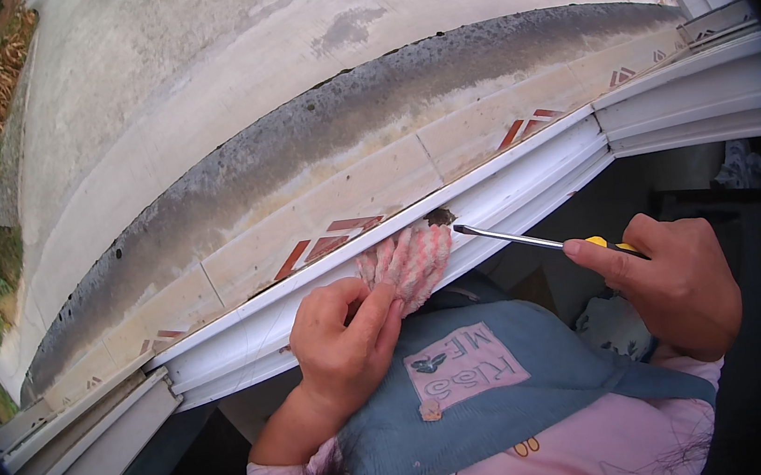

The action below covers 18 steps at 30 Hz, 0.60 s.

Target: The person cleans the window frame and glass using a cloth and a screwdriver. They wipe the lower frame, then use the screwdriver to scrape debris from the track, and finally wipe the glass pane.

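My left hand (347, 343) pinches a crumpled pink-and-white striped cloth (415, 265), which lies against the white window-frame track (520, 169). Beside the top of the cloth, a clump of dark dirt (440, 217) sits in the track's groove. In my right hand (674, 281) is a flat-blade screwdriver (518, 239) with a yellow and black handle. Its thumb lies along the start of the shank. The blade points left, its tip close to the dirt and the cloth's edge; whether it touches the track I cannot tell.
Past the frame runs a tiled sill (375, 189) with reddish-brown marks, then a stained ledge (258, 153). Concrete ground (192, 69) lies beyond and below. Sliding sashes stand at the left (104, 438) and right (695, 92). A blue apron (548, 352) covers my front.
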### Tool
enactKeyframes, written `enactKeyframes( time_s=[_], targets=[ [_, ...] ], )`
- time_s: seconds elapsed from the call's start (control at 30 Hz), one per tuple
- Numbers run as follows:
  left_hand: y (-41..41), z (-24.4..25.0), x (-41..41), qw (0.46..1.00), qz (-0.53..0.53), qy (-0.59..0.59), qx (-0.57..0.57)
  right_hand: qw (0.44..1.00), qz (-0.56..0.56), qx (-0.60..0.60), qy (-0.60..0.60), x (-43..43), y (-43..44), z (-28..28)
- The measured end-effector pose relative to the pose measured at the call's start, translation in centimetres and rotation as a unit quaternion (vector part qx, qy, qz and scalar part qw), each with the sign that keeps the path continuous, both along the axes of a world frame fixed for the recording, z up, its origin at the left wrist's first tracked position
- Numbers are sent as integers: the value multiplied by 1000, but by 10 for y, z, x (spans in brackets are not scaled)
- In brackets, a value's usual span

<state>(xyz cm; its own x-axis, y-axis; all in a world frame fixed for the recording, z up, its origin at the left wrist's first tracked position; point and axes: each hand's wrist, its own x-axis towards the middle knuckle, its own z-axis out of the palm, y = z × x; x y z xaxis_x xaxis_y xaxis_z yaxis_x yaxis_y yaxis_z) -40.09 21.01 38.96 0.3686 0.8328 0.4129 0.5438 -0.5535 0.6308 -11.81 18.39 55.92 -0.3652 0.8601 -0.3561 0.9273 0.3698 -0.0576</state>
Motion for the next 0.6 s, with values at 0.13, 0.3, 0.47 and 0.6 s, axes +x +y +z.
enactKeyframes(
  time_s=[0.13, 0.3, 0.47, 0.6],
  targets=[
    [3, -3, -1, 998, -63, 2, 14, 998, 21, -11, 59, -1, 3, 1],
    [7, -3, -4, 992, -123, 21, 28, 993, 89, -60, 50, -10, 17, -9],
    [7, -1, -6, 989, -138, 42, 36, 991, 97, -75, -58, -8, 23, 0],
    [4, 1, -5, 990, -132, 46, 30, 980, 128, -151, -22, -8, 39, 28]
  ],
)
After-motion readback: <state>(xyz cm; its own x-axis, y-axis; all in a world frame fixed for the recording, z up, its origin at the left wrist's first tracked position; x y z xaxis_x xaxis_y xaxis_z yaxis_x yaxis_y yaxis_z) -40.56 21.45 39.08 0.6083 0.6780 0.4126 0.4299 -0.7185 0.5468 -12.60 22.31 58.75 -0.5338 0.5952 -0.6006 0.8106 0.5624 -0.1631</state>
